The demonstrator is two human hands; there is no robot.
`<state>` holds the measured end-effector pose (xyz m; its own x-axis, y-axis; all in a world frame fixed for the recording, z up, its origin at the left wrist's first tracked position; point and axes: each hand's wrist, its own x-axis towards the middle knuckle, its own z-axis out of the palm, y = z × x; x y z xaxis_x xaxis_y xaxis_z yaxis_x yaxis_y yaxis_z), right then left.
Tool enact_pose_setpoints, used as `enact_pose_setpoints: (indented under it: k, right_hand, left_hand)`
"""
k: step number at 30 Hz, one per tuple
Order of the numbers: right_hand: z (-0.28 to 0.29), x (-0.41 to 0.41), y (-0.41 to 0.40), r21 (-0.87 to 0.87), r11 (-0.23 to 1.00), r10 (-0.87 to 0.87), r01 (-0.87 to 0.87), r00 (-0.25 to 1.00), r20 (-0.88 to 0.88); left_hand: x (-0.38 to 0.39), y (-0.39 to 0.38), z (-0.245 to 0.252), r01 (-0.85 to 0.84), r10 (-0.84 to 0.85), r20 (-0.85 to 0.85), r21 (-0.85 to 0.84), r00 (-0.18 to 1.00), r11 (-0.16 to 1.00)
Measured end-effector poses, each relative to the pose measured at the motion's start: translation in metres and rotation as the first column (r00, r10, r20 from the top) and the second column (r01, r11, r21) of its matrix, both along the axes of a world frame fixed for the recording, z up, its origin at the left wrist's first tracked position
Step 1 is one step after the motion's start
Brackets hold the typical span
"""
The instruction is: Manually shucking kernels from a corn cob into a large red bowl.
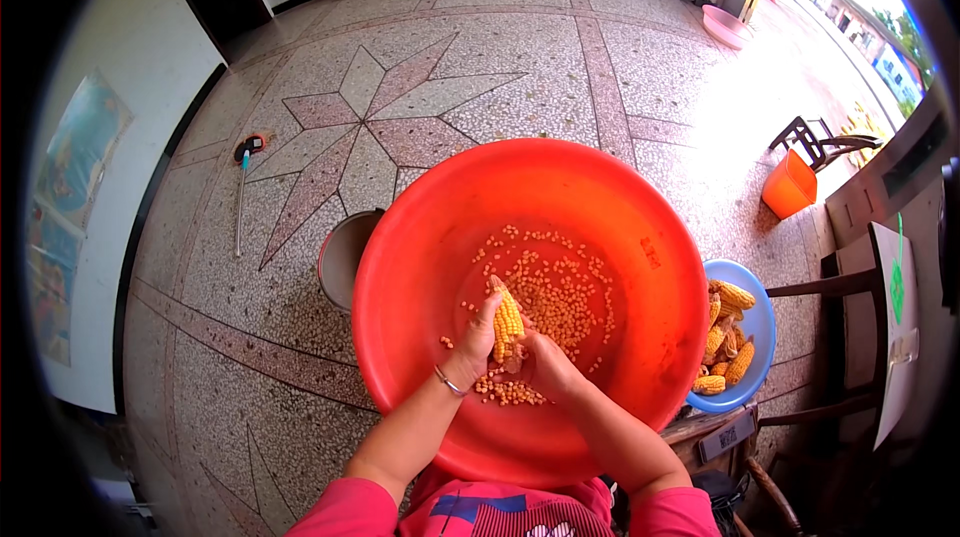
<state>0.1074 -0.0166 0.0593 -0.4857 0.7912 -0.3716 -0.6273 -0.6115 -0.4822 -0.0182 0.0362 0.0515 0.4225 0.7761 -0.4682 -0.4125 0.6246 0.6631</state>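
Observation:
An ear of dried yellow corn point(507, 319), partly stripped near its lower end, is held over a large red plastic basin point(420, 237). My left hand point(478, 338) grips its left side, the thumb along the kernels. Against the lower right side of the ear presses my right hand point(546, 366), its fingers partly hidden. Loose corn kernels point(551, 301) lie scattered and heaped on the basin's bottom. To the right of the red basin, a blue plastic basin point(763, 334) holds several ears of corn point(739, 363).
A grey bucket point(346, 259) stands left of the red basin. At the right are wooden chair parts point(832, 284), an orange bin point(791, 184) and a small card with a printed code point(727, 434). A long-handled brush point(240, 199) lies on the floor at left.

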Motion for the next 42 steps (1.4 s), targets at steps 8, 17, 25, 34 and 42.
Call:
enact_pose_setpoints:
  k: [8,17,25,34,42]
  right_hand:
    - [-0.017,-0.007,-0.002,0.120,0.987,0.041,-0.107,0.890,0.454]
    - [-0.003,-0.004,-0.001,0.143,0.990,-0.043,0.016,0.982,0.184]
    - [-0.006,-0.008,-0.004,0.181,0.978,0.016,-0.101,0.908,0.418]
    - [-0.001,-0.003,0.001,0.028,1.000,0.005,-0.006,0.999,0.041]
    - [-0.015,-0.004,-0.004,-0.081,0.995,0.051,-0.049,0.999,0.014]
  left_hand:
    - [0.002,-0.001,-0.013,-0.023,0.037,-0.158,0.090,0.987,0.996]
    - [-0.011,0.012,-0.008,-0.081,0.097,0.168,-0.101,0.981,0.992]
    - [-0.004,0.002,-0.008,-0.047,0.051,-0.030,0.123,0.998,0.991]
    - [-0.012,0.009,0.004,-0.122,0.117,0.061,0.075,0.991,0.990]
    - [-0.003,0.001,-0.010,-0.044,0.031,0.203,0.061,0.979,0.997]
